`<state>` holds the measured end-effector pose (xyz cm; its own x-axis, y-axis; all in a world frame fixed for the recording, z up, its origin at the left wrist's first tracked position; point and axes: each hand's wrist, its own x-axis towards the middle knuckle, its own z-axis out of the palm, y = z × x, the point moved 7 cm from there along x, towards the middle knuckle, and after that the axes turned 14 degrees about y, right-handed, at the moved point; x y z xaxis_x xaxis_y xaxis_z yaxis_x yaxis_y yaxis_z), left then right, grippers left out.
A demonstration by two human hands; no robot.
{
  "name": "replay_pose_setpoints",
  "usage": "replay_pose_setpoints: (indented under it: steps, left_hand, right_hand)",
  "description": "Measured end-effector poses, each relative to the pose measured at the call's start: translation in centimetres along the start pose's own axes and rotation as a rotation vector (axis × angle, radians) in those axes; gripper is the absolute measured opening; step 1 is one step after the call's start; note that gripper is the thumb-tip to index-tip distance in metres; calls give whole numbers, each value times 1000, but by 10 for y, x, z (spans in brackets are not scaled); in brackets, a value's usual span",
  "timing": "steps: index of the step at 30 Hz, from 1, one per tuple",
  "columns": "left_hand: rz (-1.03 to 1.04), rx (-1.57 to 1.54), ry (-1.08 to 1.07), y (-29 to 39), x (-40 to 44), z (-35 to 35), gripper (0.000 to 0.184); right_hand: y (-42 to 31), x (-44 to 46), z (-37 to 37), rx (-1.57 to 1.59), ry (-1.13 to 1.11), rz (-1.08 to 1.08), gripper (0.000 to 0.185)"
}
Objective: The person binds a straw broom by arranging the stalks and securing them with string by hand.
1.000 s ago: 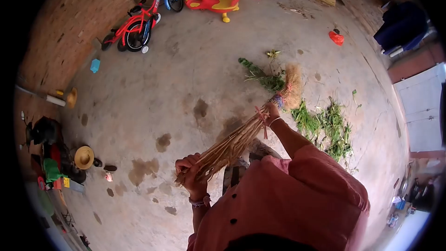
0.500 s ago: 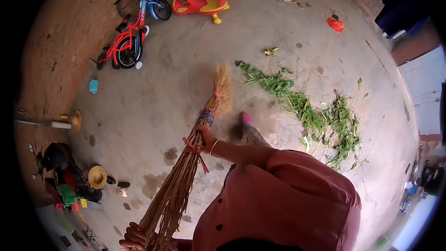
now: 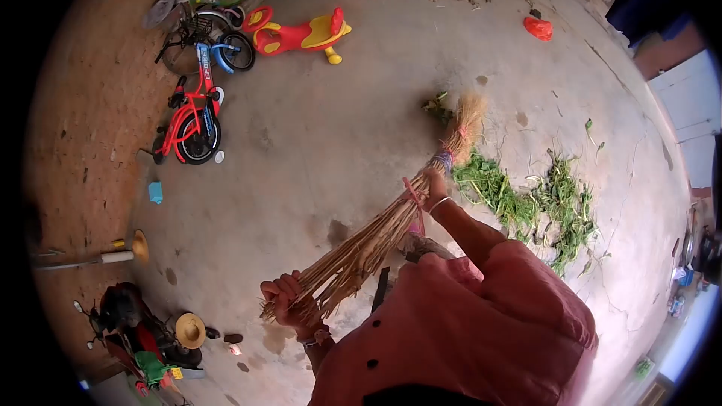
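Note:
A straw broom (image 3: 368,239) slants across the middle of the view, its bristles up and to the right. My right hand (image 3: 435,189) is wrapped round the broom just below its blue and purple binding, by a red tie. Lower left, my left hand (image 3: 283,299) grips the loose end of the stalks. The bristles reach the floor beside a strip of green leafy plants (image 3: 492,188), hiding part of it. A small clump of greens (image 3: 438,107) lies to the left of the bristles. Another heap of cut greens (image 3: 562,214) lies farther right.
On the left stand a red child's bicycle (image 3: 197,116) and a red and yellow ride-on toy (image 3: 297,36). A motorbike (image 3: 135,331) and a straw hat (image 3: 190,330) are lower left. A red plastic bag (image 3: 538,28) lies at the upper right.
Both hands have carried the broom along: its bristles swung right to the greens, and its stalk end rose. The view has also shifted.

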<state>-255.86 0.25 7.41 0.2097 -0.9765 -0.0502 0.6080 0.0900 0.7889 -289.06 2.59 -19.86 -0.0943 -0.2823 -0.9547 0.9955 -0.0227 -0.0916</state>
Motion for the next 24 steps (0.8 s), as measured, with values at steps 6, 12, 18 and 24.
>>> replay_pose_setpoints:
  steps: [6,12,18,24]
  left_hand:
    - [-2,-63,110,-12,24,7,22]
    - [295,-21,-8,90,56,30,27]
    - [404,78,-193,135,111,37,27]
    - [76,30,-312,58,222,63,22]
  right_hand:
    - [-41,22,42,-51,-119,-200,22]
    - [74,-33,143,-109,-281,163,24]
    - [163,-19,190,-117,-156,299,24]
    - [112,33,200,-117,-153,154,24]
